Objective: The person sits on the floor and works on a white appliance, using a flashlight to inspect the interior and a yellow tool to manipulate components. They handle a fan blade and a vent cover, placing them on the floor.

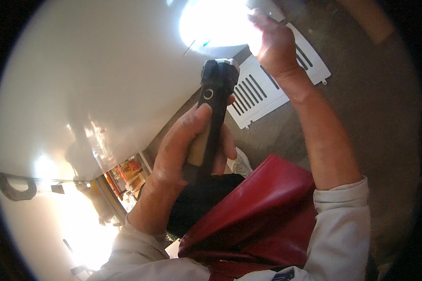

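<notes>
My left hand [177, 144] is wrapped around a black flashlight [218, 82], thumb just below its round button. The flashlight's head points up the view, and a glaring patch of light falls on the glossy white panel [126, 80]. At the right edge of that glare is my right hand [277, 49]. Its fingers are partly washed out, so whether they hold anything is unclear. A small teal mark [206, 43] and a thin dark line show on the panel at the lower rim of the glare.
A white slotted vent panel [248, 98] lies behind and below my right forearm, on the grey-brown floor [372, 123]. A red apron [260, 210] covers my lap. Shelves with assorted items [130, 174] stand at lower left, near a dark curved handle [17, 188].
</notes>
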`<state>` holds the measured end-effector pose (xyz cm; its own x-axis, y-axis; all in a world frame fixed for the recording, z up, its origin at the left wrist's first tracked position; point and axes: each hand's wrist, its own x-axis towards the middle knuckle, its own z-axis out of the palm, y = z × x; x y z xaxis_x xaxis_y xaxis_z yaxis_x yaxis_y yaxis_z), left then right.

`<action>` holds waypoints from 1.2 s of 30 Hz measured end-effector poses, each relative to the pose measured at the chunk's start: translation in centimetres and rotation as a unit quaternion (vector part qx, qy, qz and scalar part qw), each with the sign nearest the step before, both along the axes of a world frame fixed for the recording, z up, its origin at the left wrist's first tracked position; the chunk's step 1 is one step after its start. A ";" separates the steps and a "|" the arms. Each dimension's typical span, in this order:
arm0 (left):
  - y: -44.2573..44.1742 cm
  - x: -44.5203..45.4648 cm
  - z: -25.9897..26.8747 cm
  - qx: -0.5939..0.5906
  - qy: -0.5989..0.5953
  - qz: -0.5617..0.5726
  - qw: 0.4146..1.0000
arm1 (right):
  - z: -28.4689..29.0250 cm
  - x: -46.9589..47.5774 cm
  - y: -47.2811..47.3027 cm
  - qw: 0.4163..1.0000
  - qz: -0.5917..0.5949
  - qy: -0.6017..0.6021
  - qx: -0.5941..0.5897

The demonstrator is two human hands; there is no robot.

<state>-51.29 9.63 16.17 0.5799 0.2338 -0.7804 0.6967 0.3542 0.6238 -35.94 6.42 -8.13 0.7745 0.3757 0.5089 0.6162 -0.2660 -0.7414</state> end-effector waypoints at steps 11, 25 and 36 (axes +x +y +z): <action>-0.7 0.7 1.1 0.048 0.001 -0.024 0.999 | 0.8 0.9 -0.2 0.995 0.063 -0.017 0.078; -2.2 1.8 1.5 0.012 -0.039 -0.009 0.999 | 1.3 2.6 -0.8 0.970 0.063 -0.236 -0.008; -2.2 1.3 1.4 0.006 -0.053 0.014 0.998 | 2.4 3.4 -1.3 0.961 0.076 -0.265 -0.020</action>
